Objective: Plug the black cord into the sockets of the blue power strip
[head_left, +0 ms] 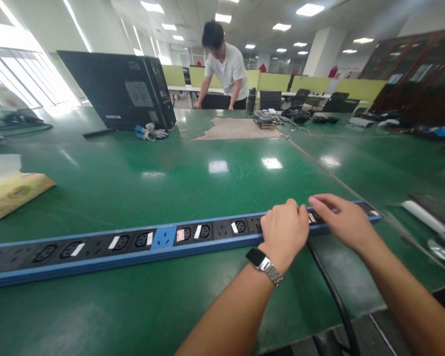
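Note:
A long blue and black power strip [222, 229] lies across the green table, with several sockets and small white labels along its top. My left hand [286, 228], with a watch [264, 265] on its wrist, is over the right part of the strip. Its fingers are curled, and what they hold, if anything, is hidden. Just to its right, my right hand [339, 220] is bent over the strip near its right end, thumb and fingers close to the left hand. A black cable [332, 289] runs from beneath the hands toward the table's near edge.
On the green table [170, 173] stand a black computer case [122, 89] at the back left, gloves [151, 132] beside it and a tissue pack [18, 193] at the left. Cables and small parts [269, 118] lie further back. A person [228, 69] leans beyond the table.

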Available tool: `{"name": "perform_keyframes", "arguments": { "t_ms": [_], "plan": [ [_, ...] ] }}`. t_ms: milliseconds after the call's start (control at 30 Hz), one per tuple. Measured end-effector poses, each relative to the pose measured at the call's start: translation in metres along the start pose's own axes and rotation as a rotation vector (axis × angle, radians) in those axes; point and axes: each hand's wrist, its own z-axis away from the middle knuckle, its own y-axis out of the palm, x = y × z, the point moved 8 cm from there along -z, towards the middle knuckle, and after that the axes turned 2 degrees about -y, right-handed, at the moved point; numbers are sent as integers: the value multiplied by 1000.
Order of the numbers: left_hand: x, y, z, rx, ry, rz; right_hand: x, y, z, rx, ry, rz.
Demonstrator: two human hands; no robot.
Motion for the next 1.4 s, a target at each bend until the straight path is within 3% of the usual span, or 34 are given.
{"name": "perform_keyframes", "arguments": {
  "t_ms": [67,133,233,333,467,633,733,833,900,967,1033,1067,1100,1233,1300,1400],
  "plan": [
    [8,-2,-2,106,67,78,31,15,8,236,-45,-60],
    [22,-12,-1,153,144,144,49,23,15,352,-70,-54],
    [54,-45,10,8,205,33,53,19,9,302,-92,59],
    [84,-72,29,-51,246,-167,46,13,-2,278,-110,172],
    [140,-113,51,-21,183,-341,49,17,-3,395,-138,136],
    [243,-173,77,48,-35,-542,58,18,6,267,-187,305],
    [282,-196,96,70,-94,-596,58,33,13,270,-248,394],
    [289,-205,110,51,-92,-653,62,37,18,255,-257,350],
    [286,-206,114,21,-92,-682,68,23,18,253,-233,217],
    [283,-206,114,6,-100,-690,70,-16,12,110,-171,59],
    [283,-204,113,9,-98,-680,54,-67,5,-144,-72,-17],
    [283,-204,112,9,-95,-675,40,-85,2,-207,-24,8],
    [284,-204,112,8,-93,-670,26,-89,-2,-139,-27,66],
    [288,-206,111,-16,-110,-639,-43,-59,-6,193,-80,220],
    [289,-208,112,-36,-117,-609,-65,-46,-7,179,-94,237],
    [289,-209,113,-42,-129,-564,-70,-31,-11,191,-148,261]
  ]
}}
